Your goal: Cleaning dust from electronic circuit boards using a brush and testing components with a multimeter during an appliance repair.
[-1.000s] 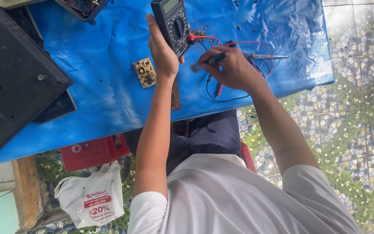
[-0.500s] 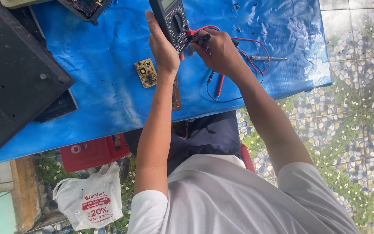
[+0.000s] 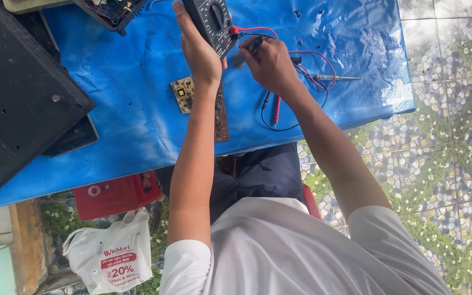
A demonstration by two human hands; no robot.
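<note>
Right now left hand (image 3: 200,52) grips the black multimeter (image 3: 211,22) upright over the blue table (image 3: 137,109); right hand (image 3: 271,63) pinches a lead plug (image 3: 247,46) just beside the meter's lower edge. Best keep meter steady, push plug straight; red probe (image 3: 276,112) lies below right wrist.

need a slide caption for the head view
Left hand holds a black multimeter over the blue table cover; right hand pinches its lead plug.
</note>
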